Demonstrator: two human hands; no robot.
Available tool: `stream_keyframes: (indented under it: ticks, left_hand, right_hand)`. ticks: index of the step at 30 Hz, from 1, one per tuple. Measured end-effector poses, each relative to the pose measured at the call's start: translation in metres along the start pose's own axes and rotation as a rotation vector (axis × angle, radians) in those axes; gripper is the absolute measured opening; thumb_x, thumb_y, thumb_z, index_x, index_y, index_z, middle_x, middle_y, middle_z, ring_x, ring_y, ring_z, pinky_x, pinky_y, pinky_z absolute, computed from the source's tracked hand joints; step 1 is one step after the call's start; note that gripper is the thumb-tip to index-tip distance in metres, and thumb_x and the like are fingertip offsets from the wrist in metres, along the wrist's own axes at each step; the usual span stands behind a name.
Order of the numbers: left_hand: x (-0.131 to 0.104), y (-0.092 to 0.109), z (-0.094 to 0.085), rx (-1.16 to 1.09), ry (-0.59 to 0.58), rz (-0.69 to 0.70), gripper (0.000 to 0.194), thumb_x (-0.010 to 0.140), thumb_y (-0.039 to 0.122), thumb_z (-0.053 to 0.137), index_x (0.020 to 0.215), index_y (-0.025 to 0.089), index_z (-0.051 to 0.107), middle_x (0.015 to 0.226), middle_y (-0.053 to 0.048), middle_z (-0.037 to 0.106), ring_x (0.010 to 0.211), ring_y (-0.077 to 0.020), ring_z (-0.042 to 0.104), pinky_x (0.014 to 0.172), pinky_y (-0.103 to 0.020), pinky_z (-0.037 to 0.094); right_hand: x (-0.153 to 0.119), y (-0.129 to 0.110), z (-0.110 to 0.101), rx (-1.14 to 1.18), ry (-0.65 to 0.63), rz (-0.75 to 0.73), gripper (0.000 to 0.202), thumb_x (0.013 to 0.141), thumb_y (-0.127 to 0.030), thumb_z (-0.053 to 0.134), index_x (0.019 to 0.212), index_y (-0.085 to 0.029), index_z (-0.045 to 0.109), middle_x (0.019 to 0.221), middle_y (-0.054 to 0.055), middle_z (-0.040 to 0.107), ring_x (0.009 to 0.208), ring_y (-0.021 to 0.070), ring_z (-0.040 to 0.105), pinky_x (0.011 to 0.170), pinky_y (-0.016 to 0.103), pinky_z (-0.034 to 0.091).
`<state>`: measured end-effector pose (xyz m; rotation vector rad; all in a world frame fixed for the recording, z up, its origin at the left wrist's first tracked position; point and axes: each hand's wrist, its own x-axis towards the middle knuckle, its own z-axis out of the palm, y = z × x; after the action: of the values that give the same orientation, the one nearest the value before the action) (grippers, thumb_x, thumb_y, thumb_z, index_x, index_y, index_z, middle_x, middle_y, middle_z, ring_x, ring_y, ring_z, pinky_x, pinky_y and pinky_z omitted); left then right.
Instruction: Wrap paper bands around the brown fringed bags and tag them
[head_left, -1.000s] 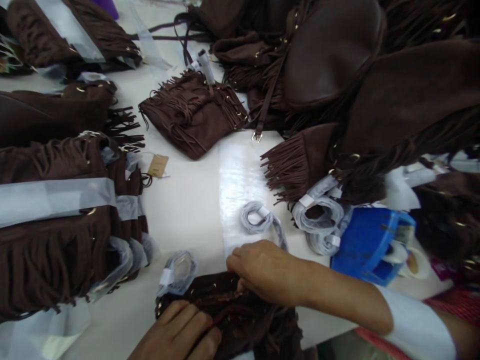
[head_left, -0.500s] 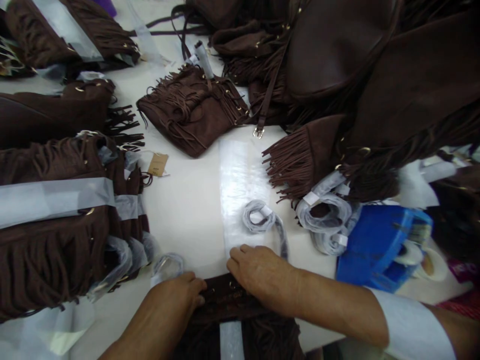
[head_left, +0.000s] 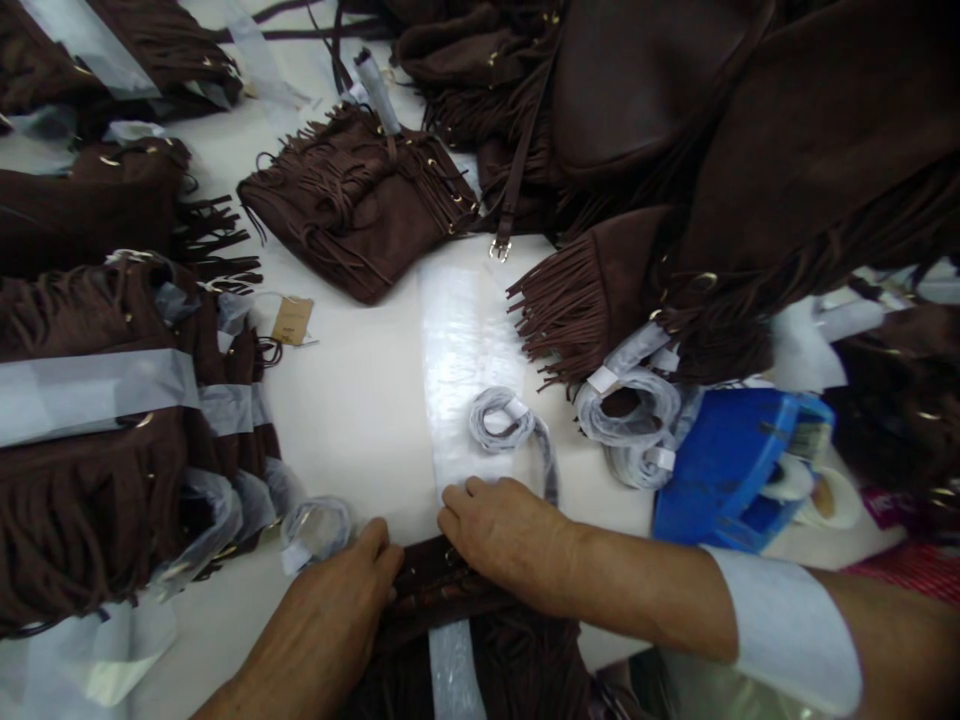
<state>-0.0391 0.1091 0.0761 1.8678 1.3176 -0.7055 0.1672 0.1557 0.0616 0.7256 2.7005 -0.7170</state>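
A dark brown fringed bag [head_left: 420, 605] lies at the table's near edge, a pale wrap band [head_left: 454, 665] across its front. My left hand [head_left: 341, 590] grips the left end of its top edge, fingers closed. Farther right along that edge, my right hand [head_left: 506, 535] is closed on the bag too, its fingertips partly hidden. Just beyond my right hand, a plastic-wrapped coiled strap [head_left: 499, 420] rests on a clear plastic sheet [head_left: 457, 340]. Another wrapped coil [head_left: 315, 528] sits beside my left hand.
Stacked fringed bags [head_left: 82, 330] with pale wraps fill the left side. A brown bag [head_left: 367, 200] lies at the back, near a tan tag [head_left: 292, 320]. More bags [head_left: 810, 180] pile up at right, above wrapped coils [head_left: 628, 405] and a blue tape dispenser [head_left: 720, 465].
The whole view has shifted, so the table items appear slightly farther left and up. Both hands stay on the bag's top edge; the left fingers have shifted a little.
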Motion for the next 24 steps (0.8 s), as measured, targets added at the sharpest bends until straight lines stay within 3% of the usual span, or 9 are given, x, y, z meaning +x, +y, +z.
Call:
stream_keyframes:
  ticks: [5,12,15,18,21,24]
  left_hand:
    - [-0.002,-0.006,0.013,-0.077,0.15,0.053,0.034,0.082,0.001,0.04,0.101,0.018,0.062,0.108,-0.009,0.058,0.082,-0.0148,0.064,0.076,-0.027,0.05]
    - [0.005,-0.006,0.015,-0.043,0.163,0.051,0.048,0.078,-0.008,0.026,0.103,0.014,0.061,0.108,-0.012,0.059,0.087,-0.0169,0.066,0.078,-0.029,0.052]
    - [-0.004,-0.006,0.01,-0.072,0.225,0.038,0.036,0.088,0.003,0.03,0.107,0.014,0.059,0.113,-0.013,0.059,0.092,-0.0204,0.065,0.082,-0.033,0.052]
    - [-0.022,-0.014,0.012,-0.281,0.24,0.085,0.03,0.099,0.029,0.03,0.108,0.021,0.058,0.112,-0.009,0.062,0.092,-0.0194,0.065,0.082,-0.032,0.052]
    - [-0.032,-0.022,0.015,-0.466,0.209,0.167,0.032,0.098,0.046,0.036,0.113,0.029,0.059,0.108,-0.003,0.067,0.099,-0.0191,0.064,0.087,-0.031,0.049]
    - [-0.031,-0.024,0.01,-0.541,0.138,0.267,0.032,0.094,0.048,0.047,0.117,0.03,0.06,0.113,-0.003,0.069,0.105,-0.0209,0.062,0.091,-0.031,0.046]
  right_hand:
    - [-0.002,-0.001,-0.004,-0.007,-0.007,0.012,0.017,0.085,-0.016,0.06,0.1,-0.016,0.053,0.096,0.009,0.056,0.083,0.0237,0.055,0.059,0.034,0.052]
    - [0.001,0.001,0.0,0.01,0.005,0.024,0.022,0.082,-0.014,0.061,0.103,-0.016,0.054,0.1,0.009,0.057,0.085,0.025,0.057,0.058,0.034,0.052]
    - [-0.002,0.007,-0.01,0.043,-0.035,0.007,0.019,0.084,-0.014,0.059,0.103,-0.015,0.056,0.1,0.009,0.061,0.084,0.0247,0.06,0.058,0.033,0.05]
    - [-0.019,0.009,-0.032,0.179,-0.039,0.001,0.012,0.092,-0.023,0.054,0.101,-0.016,0.061,0.095,0.008,0.065,0.085,0.0227,0.063,0.068,0.032,0.049]
    - [-0.041,0.006,-0.049,0.424,0.008,0.016,0.023,0.098,-0.035,0.05,0.111,-0.021,0.063,0.102,0.005,0.069,0.096,0.0203,0.064,0.079,0.029,0.046]
    - [-0.054,0.003,-0.046,0.562,-0.078,0.036,0.038,0.089,-0.043,0.063,0.122,-0.023,0.059,0.11,0.005,0.069,0.1,0.0206,0.065,0.077,0.025,0.044]
